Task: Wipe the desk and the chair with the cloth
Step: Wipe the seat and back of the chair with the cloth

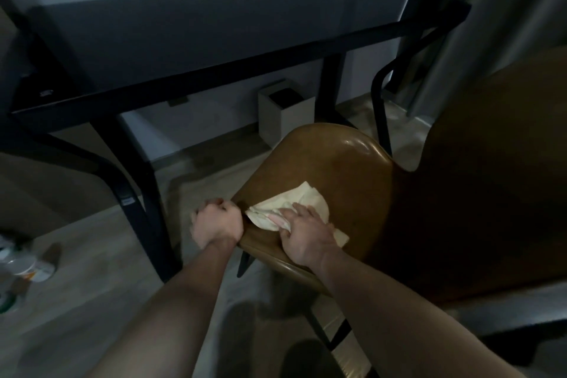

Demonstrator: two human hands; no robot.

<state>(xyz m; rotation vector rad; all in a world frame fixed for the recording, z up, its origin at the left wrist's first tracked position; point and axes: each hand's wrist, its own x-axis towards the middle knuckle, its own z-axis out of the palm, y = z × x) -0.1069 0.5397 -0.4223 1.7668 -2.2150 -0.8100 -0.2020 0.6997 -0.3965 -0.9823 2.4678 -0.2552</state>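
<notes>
Crumpled cream cloth [290,207] lies on the glossy brown chair [337,169].

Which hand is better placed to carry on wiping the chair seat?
The right hand: it already presses the cloth flat on the brown chair seat. The left hand is curled round the seat's edge, steadying it, and holds no cloth.
</notes>
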